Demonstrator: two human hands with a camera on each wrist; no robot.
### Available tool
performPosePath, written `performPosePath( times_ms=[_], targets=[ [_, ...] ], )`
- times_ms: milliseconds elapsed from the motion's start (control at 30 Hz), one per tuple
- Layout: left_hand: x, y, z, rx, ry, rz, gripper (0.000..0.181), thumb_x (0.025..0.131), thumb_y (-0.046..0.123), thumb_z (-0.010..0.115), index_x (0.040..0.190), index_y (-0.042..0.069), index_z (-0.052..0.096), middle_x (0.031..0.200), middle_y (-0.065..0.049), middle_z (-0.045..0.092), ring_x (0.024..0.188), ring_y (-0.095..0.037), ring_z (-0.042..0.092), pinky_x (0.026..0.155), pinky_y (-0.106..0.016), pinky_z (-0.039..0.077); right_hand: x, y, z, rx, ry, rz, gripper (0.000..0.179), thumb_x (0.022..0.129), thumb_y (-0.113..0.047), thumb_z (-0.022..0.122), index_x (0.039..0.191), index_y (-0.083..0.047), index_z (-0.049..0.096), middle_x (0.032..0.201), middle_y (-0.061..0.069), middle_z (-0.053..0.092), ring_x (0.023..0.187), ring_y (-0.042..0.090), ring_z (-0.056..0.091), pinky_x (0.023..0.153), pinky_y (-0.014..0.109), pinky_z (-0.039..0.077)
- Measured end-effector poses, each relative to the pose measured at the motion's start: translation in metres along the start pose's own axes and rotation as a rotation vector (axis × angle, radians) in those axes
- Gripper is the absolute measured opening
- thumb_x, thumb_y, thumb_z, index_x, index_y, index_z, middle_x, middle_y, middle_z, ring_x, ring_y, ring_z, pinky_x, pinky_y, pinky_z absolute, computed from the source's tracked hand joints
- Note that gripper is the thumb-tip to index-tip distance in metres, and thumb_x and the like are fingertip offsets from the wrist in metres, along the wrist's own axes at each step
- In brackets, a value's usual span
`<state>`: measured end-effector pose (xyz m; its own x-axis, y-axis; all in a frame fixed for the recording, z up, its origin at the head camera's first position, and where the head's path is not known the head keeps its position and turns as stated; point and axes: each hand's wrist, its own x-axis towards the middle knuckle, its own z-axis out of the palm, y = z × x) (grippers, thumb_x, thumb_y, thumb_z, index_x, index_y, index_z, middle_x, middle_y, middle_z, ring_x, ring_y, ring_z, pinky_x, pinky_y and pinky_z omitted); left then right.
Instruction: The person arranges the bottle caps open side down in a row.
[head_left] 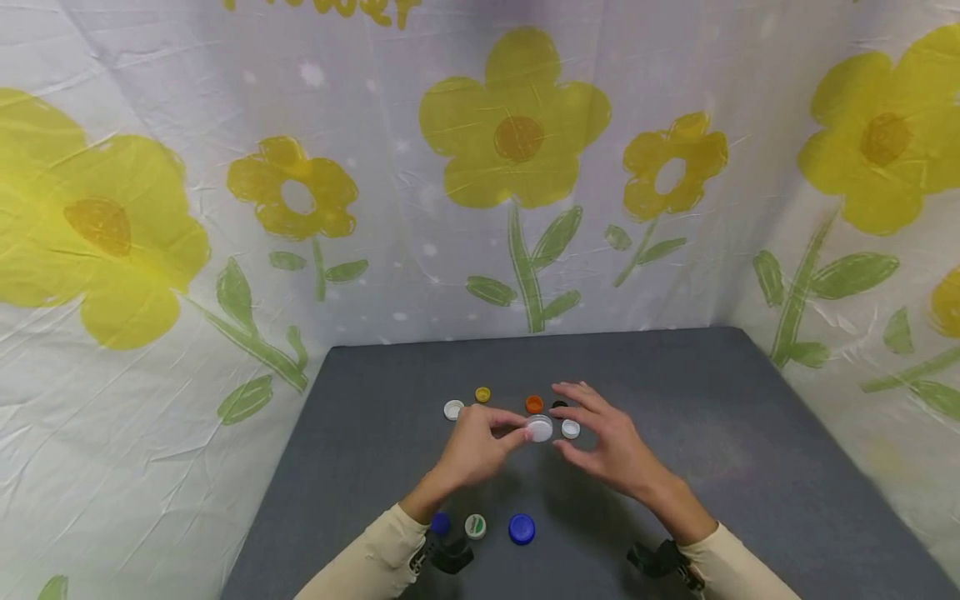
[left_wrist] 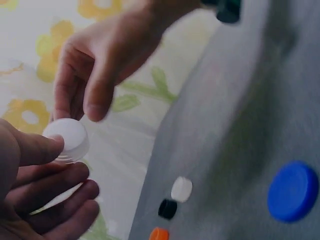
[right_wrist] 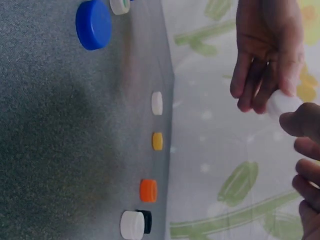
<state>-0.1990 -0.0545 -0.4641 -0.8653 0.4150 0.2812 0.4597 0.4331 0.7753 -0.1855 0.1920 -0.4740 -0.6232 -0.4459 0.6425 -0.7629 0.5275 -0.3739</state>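
My left hand point(head_left: 480, 446) pinches a white bottle cap point(head_left: 539, 429) between thumb and fingers, held up above the table. In the left wrist view the cap point(left_wrist: 67, 135) has a flat white top and a clear, ridged lower part. Just to its right, my right hand point(head_left: 611, 446) has its thumb and fingers spread, a small gap away from the cap in the head view. The right thumb overlaps the cap in the right wrist view. Close by lie a small white cap point(head_left: 571, 429), a black cap point(head_left: 560, 405) and an orange cap point(head_left: 534, 404).
Farther left on the dark grey table point(head_left: 390, 375) are a yellow cap point(head_left: 482, 394) and another white cap point(head_left: 453, 409). Toward the front sit a blue cap point(head_left: 522, 529), a white cap with green print point(head_left: 476, 527) and a second blue cap point(head_left: 440, 523). Flower-printed cloth point(head_left: 375, 275) surrounds the table.
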Motion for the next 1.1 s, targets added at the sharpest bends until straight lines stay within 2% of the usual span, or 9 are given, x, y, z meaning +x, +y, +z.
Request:
performPosePath(
  times_ms=[133,300,400,500,600,667,867,967,1100],
  targets=[
    [0.000,0.003,-0.006,-0.141,-0.060,-0.133,0.019,0.091,0.035,0.075,0.100,0.019,0.081,0.092,0.004,0.078,0.082,-0.006,0.071,0.073,-0.028,0.056,0.003,-0.003,0.002,-0.016,0.033,-0.082,0.049,0.076,-0.013,0.086,0.122,-0.009,0.070,0.143,0.013,0.056,0.136,0.035,0.049,0.122,0.034,0.024],
    [0.001,0.005,-0.010,-0.370,-0.132,-0.260,0.023,0.092,0.030,0.075,0.103,0.010,0.079,0.093,-0.008,0.078,0.090,-0.025,0.075,0.079,-0.035,0.060,0.004,-0.005,0.005,-0.011,0.076,-0.139,0.054,0.074,-0.012,0.088,0.124,-0.008,0.069,0.139,0.017,0.059,0.133,0.036,0.052,0.122,0.038,0.026],
    [0.002,0.004,-0.011,-0.454,-0.159,-0.297,0.025,0.092,0.028,0.074,0.105,0.006,0.078,0.094,-0.010,0.078,0.093,-0.032,0.075,0.083,-0.040,0.059,0.004,-0.005,0.007,-0.006,0.099,-0.165,0.052,0.076,-0.014,0.088,0.124,-0.007,0.069,0.139,0.015,0.060,0.132,0.035,0.053,0.121,0.041,0.028],
    [0.001,0.003,-0.011,-0.475,-0.176,-0.308,0.027,0.092,0.028,0.074,0.106,0.005,0.078,0.094,-0.010,0.078,0.094,-0.033,0.075,0.083,-0.040,0.059,0.004,-0.005,0.008,-0.013,0.111,-0.185,0.049,0.079,-0.017,0.086,0.124,-0.007,0.070,0.139,0.014,0.060,0.131,0.034,0.054,0.119,0.044,0.030],
    [0.000,0.003,-0.011,-0.450,-0.183,-0.298,0.026,0.092,0.028,0.074,0.104,0.006,0.078,0.093,-0.009,0.078,0.095,-0.034,0.074,0.084,-0.040,0.059,0.003,-0.006,0.009,-0.024,0.106,-0.185,0.045,0.082,-0.020,0.084,0.123,-0.008,0.071,0.138,0.013,0.061,0.131,0.034,0.055,0.119,0.043,0.030],
    [0.000,0.003,-0.009,-0.387,-0.179,-0.274,0.026,0.092,0.031,0.074,0.103,0.008,0.079,0.091,-0.006,0.078,0.091,-0.028,0.075,0.081,-0.037,0.060,0.002,-0.006,0.008,-0.036,0.096,-0.173,0.042,0.084,-0.022,0.083,0.122,-0.009,0.071,0.138,0.013,0.061,0.131,0.033,0.055,0.120,0.041,0.029],
    [-0.003,0.006,-0.005,-0.097,-0.106,-0.093,0.033,0.090,0.037,0.075,0.115,0.015,0.076,0.105,-0.002,0.077,0.093,-0.016,0.074,0.079,-0.031,0.059,-0.002,-0.005,0.005,-0.049,0.087,-0.098,0.043,0.079,-0.017,0.084,0.120,-0.010,0.072,0.139,0.011,0.061,0.131,0.033,0.055,0.121,0.039,0.028],
    [-0.003,0.010,-0.003,-0.013,-0.071,-0.012,0.039,0.089,0.033,0.077,0.123,0.015,0.073,0.115,-0.002,0.075,0.101,-0.020,0.073,0.085,-0.031,0.058,-0.003,-0.006,0.001,-0.037,0.077,-0.042,0.043,0.079,-0.016,0.085,0.120,-0.012,0.072,0.139,0.010,0.061,0.133,0.033,0.054,0.121,0.037,0.027],
    [0.000,0.014,0.001,0.065,-0.055,0.078,0.037,0.088,0.029,0.079,0.122,0.016,0.073,0.117,0.000,0.074,0.106,-0.021,0.072,0.088,-0.031,0.057,-0.006,-0.008,-0.004,0.000,0.053,0.035,0.040,0.081,-0.018,0.084,0.119,-0.015,0.072,0.139,0.009,0.061,0.136,0.032,0.051,0.121,0.036,0.028]
  ],
)
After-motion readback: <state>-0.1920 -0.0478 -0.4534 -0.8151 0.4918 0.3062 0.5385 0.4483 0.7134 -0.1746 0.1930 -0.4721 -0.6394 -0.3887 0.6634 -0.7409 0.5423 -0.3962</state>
